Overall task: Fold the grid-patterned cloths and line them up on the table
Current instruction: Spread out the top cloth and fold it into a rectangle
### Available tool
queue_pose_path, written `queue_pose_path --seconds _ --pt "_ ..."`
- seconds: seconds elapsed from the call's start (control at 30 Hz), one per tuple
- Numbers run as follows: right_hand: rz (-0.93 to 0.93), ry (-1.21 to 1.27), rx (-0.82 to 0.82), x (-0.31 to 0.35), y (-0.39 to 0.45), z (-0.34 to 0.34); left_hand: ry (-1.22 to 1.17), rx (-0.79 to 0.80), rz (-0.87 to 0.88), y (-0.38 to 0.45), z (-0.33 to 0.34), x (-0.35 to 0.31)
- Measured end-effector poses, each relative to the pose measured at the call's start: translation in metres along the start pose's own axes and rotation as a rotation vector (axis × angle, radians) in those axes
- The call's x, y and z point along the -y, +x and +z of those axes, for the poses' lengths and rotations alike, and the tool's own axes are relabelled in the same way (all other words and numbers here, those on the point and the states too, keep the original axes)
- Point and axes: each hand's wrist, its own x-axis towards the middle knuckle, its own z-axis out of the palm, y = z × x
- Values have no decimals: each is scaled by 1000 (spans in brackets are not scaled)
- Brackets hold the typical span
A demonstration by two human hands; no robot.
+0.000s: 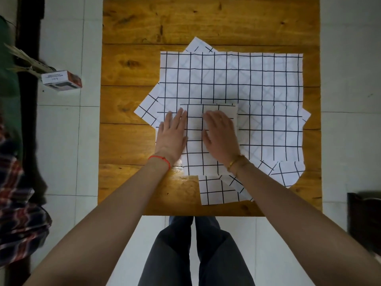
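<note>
Both hands lie flat, fingers straight and close together, pressing down on a folded grid-patterned cloth (194, 139). The left hand (173, 135) rests along the folded cloth's left edge, partly on the cloth beneath; a red thread bracelet (161, 159) circles its wrist. The right hand (220, 135) covers the right half of the folded cloth, fingertips just short of its far edge; a gold bangle (235, 162) sits at that wrist. Neither hand grips anything; palms and fingers only press.

The folded cloth is a narrow upright rectangle lying on top of a pile of unfolded grid-patterned cloths (268, 89) spread open and overlapping at different angles. The topmost spread cloth reaches far beyond the right hand toward the right side of the wooden table (134, 27). Corners of lower cloths stick out left of the left hand, beyond the fingertips at the far side, and near the right forearm by the near table edge.

Bare wood shows to the left of the left hand in a strip running the table's length, and a broad band lies beyond the pile at the far end. To the right of the pile only a thin margin of wood shows.

On the tiled floor (68, 141), well left of the left hand, lies a small cardboard box (61, 80).
</note>
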Motion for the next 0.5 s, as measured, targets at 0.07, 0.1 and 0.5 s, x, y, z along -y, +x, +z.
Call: queue_pose_path --seconds 0.07,0.1,0.5 --pt "-46 -62 131 11 12 6 22 26 -17 5 0 -2" --pt "-53 -89 187 16 19 8 33 37 -24 8 0 -3" --pt "81 -286 252 -16 28 7 183 69 -9 19 7 1"
